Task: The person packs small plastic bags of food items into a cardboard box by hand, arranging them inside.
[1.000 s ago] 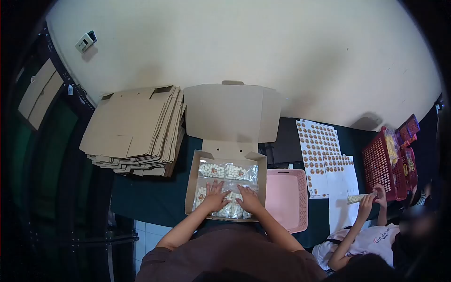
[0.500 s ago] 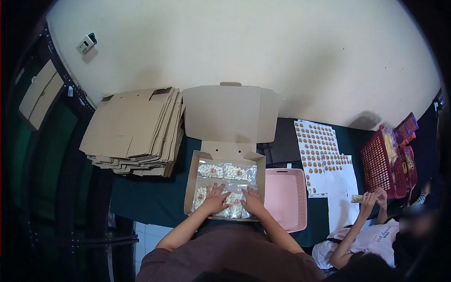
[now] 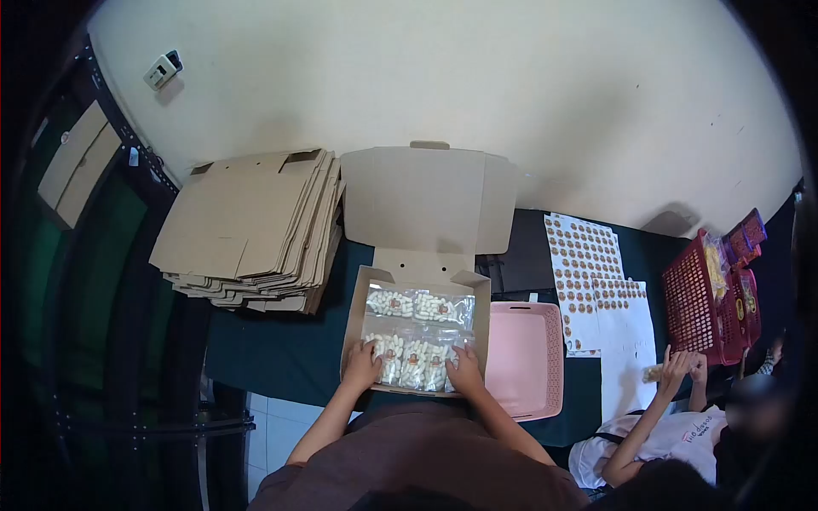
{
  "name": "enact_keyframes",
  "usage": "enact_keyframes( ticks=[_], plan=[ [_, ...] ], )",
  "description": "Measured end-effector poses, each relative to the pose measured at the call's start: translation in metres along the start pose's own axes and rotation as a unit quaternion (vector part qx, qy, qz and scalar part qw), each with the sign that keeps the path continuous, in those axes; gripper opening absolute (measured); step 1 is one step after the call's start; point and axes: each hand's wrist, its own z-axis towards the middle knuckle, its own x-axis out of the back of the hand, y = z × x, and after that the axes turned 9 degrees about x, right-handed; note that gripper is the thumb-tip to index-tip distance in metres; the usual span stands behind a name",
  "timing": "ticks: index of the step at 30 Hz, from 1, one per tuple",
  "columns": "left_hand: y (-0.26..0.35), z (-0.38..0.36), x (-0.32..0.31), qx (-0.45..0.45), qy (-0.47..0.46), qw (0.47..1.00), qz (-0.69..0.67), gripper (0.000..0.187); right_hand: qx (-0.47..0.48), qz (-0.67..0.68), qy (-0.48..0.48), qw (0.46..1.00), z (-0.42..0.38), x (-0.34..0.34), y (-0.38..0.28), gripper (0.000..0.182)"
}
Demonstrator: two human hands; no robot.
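An open cardboard box (image 3: pixel 355 294) with its lid raised stands in front of me. Inside it lie several clear bags of white pieces (image 3: pixel 414 361), each with a small round orange-brown sticker. My left hand (image 3: pixel 362 366) rests at the box's left side, its fingers spread over the edge of the front bags. At the right side, my right hand (image 3: pixel 463 370) touches the end of the front bags with its fingers apart. Neither hand is closed round anything.
Flattened cardboard boxes (image 3: pixel 230 217) are stacked at the left. A pink basket (image 3: pixel 526 361) stands right of the box, with sticker sheets (image 3: pixel 588 264) beyond it. Red baskets (image 3: pixel 692 298) stand far right, near a co-worker's hands (image 3: pixel 682 368) holding a small packet.
Both my hands have moved outward from the middle of the front bags to the box's left and right sides. The view has shifted slightly.
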Motion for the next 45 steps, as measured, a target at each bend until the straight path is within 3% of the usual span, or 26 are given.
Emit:
enact_keyframes(
  ticks=[11,16,19,26,34,37,39,41,43,45],
  plan=[
    [-0.009,0.006,-0.012,0.004,-0.032,0.999,-0.025,0.055,0.016,-0.022,0.000,1.000,0.002,-0.004,0.001,0.043],
    [0.003,-0.006,-0.007,0.021,-0.012,0.999,0.044,0.068,0.043,-0.062,0.018,0.997,-0.002,0.000,-0.001,0.041],
    [0.001,-0.002,-0.005,0.038,-0.039,0.998,0.043,0.072,0.043,0.014,-0.036,0.998,-0.003,-0.003,0.003,0.040],
    [-0.015,0.008,-0.019,0.011,-0.010,0.999,0.042,0.068,0.081,-0.019,-0.015,0.996,-0.005,-0.007,0.006,0.039],
    [0.010,-0.010,-0.006,0.058,-0.008,0.996,0.069,0.067,0.060,-0.043,0.040,0.996,-0.011,-0.006,-0.008,0.037],
    [0.017,-0.016,-0.007,-0.008,-0.001,0.989,0.150,0.064,0.127,-0.061,-0.018,0.990,-0.007,0.001,-0.016,0.035],
    [0.024,-0.021,-0.008,-0.055,0.007,0.987,0.150,0.056,0.214,-0.052,-0.114,0.969,-0.004,0.000,-0.019,0.035],
    [0.033,-0.021,-0.008,-0.122,-0.014,0.975,0.186,0.048,0.215,-0.069,-0.149,0.963,-0.003,-0.006,-0.019,0.036],
    [0.028,-0.018,-0.014,-0.126,-0.031,0.973,0.192,0.045,0.228,-0.120,-0.186,0.948,-0.004,-0.009,-0.017,0.037],
    [0.026,-0.017,-0.017,-0.043,-0.046,0.977,0.203,0.045,0.220,-0.137,-0.188,0.947,-0.005,-0.011,-0.014,0.038]
  ],
)
